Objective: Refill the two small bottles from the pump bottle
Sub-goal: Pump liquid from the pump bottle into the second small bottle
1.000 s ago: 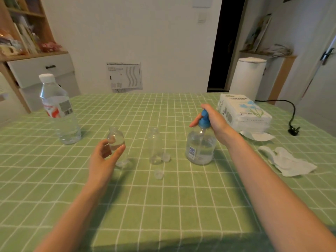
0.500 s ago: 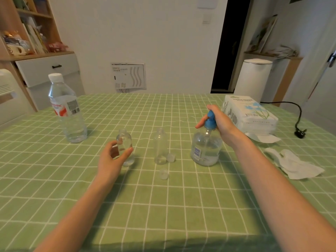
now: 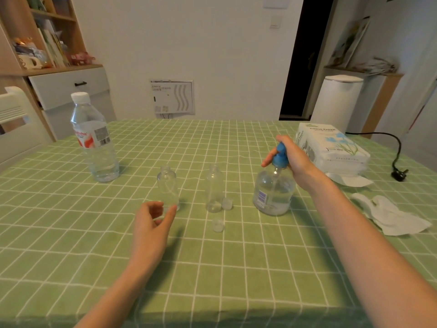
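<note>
Head view: pump bottle [image 3: 274,192] upright on the green checked tablecloth [image 3: 212,268], right of centre, with clear liquid in its lower part. Gripped at the blue pump head by the right hand [image 3: 293,159], fingers curled round it, index finger pointing left past the nozzle; nozzle tip mostly covered. To its left, two small bottles, both uncapped and upright: right small bottle [image 3: 214,188] just beside the pump bottle, left small bottle [image 3: 167,185] further left. Contents hard to judge through clear walls. Two clear caps nearby, one [image 3: 226,204] touching the right small bottle's base, one [image 3: 218,225] nearer the camera. Left hand [image 3: 151,223] in front of the left small bottle's base, thumb and fingers loosely bent and apart, holding nothing; contact with the bottle impossible to tell. Further out: capped water bottle [image 3: 94,138] far left, tissue pack [image 3: 331,147] behind the right hand, crumpled tissues [image 3: 390,214] at right, black cable with plug [image 3: 399,174]. Both forearms cut off by the bottom edge.
</note>
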The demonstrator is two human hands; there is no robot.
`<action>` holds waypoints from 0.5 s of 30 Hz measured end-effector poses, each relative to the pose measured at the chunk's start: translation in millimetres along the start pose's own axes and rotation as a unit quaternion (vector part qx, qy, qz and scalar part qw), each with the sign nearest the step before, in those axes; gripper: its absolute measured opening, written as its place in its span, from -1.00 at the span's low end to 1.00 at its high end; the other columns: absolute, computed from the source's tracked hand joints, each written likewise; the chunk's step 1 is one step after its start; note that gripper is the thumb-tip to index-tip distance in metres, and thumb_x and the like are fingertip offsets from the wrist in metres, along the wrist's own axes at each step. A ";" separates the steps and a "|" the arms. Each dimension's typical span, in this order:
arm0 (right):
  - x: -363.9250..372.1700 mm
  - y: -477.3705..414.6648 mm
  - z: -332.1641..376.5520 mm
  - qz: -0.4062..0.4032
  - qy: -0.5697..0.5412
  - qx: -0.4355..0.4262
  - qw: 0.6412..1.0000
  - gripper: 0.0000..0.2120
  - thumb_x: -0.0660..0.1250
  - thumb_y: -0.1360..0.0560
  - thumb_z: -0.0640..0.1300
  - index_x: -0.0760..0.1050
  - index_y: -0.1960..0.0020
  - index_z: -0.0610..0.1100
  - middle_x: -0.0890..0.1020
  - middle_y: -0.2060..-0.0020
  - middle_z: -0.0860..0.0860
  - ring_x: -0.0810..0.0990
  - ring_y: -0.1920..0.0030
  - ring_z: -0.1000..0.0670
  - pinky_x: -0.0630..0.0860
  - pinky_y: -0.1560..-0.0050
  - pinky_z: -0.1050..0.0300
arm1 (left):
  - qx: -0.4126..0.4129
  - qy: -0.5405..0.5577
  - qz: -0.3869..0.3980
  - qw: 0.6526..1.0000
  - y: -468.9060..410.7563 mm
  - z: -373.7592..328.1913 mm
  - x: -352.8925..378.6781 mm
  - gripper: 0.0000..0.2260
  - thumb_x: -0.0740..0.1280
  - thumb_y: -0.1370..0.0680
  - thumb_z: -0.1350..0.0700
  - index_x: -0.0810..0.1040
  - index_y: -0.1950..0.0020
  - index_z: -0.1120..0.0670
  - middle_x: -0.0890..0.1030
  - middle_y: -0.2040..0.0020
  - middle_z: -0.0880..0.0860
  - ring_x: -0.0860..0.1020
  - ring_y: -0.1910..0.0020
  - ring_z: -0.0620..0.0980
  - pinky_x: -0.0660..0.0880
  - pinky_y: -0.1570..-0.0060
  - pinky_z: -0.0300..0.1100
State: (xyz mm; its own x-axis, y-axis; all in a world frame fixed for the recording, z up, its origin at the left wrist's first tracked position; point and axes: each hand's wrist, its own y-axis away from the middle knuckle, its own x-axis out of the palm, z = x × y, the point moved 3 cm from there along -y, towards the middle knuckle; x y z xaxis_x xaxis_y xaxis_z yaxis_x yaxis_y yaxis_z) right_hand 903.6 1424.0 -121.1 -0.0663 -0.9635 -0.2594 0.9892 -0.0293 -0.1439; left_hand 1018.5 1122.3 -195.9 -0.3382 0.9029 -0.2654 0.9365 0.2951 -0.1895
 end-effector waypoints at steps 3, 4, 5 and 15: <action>-0.3 -0.2 -0.9 0.000 -0.002 0.000 1.000 -0.34 -0.03 -0.56 0.13 0.61 0.53 -0.04 0.70 0.38 0.04 0.56 0.13 0.09 0.35 -0.16 0.12 | 0.028 0.012 0.055 0.998 14.9 -11.5 13.9 -0.95 0.27 -0.54 0.05 0.46 0.00 -0.06 0.56 0.02 -0.07 0.55 0.08 -0.20 0.48 0.14 -0.33; -0.1 -0.2 -1.0 0.000 -0.003 -0.002 1.000 -0.34 -0.02 -0.56 0.13 0.61 0.53 -0.04 0.70 0.38 0.03 0.56 0.13 0.09 0.35 -0.13 0.13 | 0.030 0.018 0.074 0.997 16.9 -16.2 20.7 -0.94 0.27 -0.54 0.05 0.46 0.00 -0.09 0.56 0.02 -0.09 0.55 0.09 -0.25 0.50 0.12 -0.35; 0.1 0.0 -0.9 0.001 -0.003 -0.003 1.000 -0.34 -0.02 -0.56 0.14 0.61 0.53 -0.05 0.70 0.38 0.03 0.56 0.13 0.09 0.35 -0.11 0.13 | 0.031 0.026 0.088 0.995 17.4 -20.6 27.7 -0.90 0.27 -0.54 0.05 0.45 -0.04 -0.10 0.55 -0.03 -0.12 0.55 0.06 -0.27 0.51 0.06 -0.36; 0.6 2.7 -0.3 0.004 -0.006 0.005 1.000 -0.34 -0.03 -0.55 0.14 0.62 0.52 -0.05 0.70 0.37 0.05 0.54 0.09 0.12 0.30 -0.14 0.15 | 0.005 -0.029 0.101 0.994 -26.1 -38.3 86.4 -0.39 0.33 -0.52 -0.01 0.17 -0.48 0.16 0.34 -0.44 0.11 0.34 -0.39 0.06 0.30 -0.36 0.03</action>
State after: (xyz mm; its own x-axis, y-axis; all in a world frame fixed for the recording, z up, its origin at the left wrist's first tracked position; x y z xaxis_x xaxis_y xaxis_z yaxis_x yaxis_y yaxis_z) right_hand 906.2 1423.4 -121.9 -0.0572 -0.9668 -0.2492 0.9909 -0.0244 -0.1325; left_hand 968.5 1204.5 -177.7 -0.1486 0.9241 -0.3522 0.9850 0.1066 -0.1359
